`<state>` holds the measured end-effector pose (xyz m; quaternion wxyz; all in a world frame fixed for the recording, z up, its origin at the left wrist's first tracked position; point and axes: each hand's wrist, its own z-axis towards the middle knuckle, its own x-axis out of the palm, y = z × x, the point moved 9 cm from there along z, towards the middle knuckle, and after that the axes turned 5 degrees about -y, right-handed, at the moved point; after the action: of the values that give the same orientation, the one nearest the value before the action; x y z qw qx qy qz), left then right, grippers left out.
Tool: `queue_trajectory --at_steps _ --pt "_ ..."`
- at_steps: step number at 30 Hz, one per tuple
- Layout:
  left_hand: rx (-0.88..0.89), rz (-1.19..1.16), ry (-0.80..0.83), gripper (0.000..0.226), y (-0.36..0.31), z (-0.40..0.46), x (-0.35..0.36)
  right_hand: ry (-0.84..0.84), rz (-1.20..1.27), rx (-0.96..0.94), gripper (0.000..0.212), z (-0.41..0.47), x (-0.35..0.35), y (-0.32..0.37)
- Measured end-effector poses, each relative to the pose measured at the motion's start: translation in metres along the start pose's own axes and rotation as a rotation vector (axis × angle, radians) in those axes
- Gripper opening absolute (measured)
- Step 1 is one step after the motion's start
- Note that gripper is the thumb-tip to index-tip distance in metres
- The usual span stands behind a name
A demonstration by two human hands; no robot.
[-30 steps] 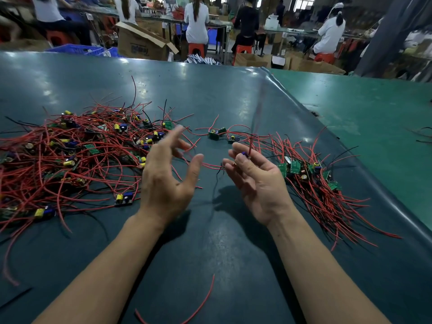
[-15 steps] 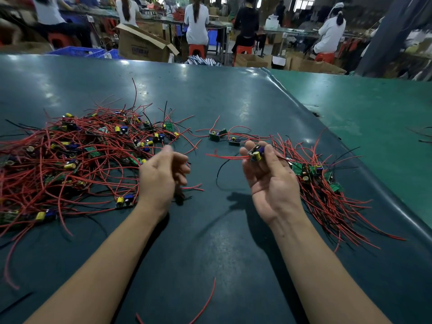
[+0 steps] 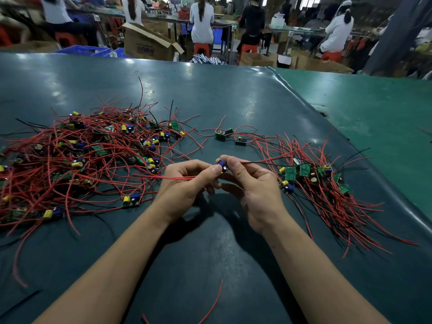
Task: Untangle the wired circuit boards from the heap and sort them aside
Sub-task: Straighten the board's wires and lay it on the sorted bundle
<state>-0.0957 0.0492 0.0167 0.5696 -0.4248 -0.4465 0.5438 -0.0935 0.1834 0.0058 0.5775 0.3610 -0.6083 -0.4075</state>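
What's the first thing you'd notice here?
A big heap of red wires with little boards sprawls on the left of the dark table. In the middle, the left hand and right hand pinch one small board. A tidier pile lies on the right.

Under the left hand (image 3: 184, 183) and right hand (image 3: 254, 185), a dark teal table mat (image 3: 210, 94), glossy with light patches. Off to the right of the right hand, a brighter green surface (image 3: 374, 118) beside the mat's raised edge. Far beyond the left hand, past the table's far edge, an open cardboard box (image 3: 147, 46) with blue crates (image 3: 86, 50) to its left. Straight ahead of both hands, a seated person in white (image 3: 201, 19) on a red stool (image 3: 201, 46), back turned. Just right, a person in black (image 3: 253, 19). Far beyond the right hand, a white container (image 3: 277, 21) on a bench and another person in white with a head covering (image 3: 337, 31).
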Motion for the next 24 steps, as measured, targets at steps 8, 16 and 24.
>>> queue_trajectory --at_steps 8,16,24 --pt "-0.177 -0.042 0.045 0.028 0.013 0.003 0.005 -0.078 -0.054 -0.084 0.009 0.002 -0.012 0.010" --pt "-0.174 0.025 0.048 0.028 0.013 0.003 0.004 -0.356 -0.126 -0.140 0.009 0.001 -0.038 0.012" --pt "-0.164 0.034 0.039 0.039 0.014 0.004 0.003 -0.389 -0.069 -0.179 0.007 0.005 -0.043 0.018"
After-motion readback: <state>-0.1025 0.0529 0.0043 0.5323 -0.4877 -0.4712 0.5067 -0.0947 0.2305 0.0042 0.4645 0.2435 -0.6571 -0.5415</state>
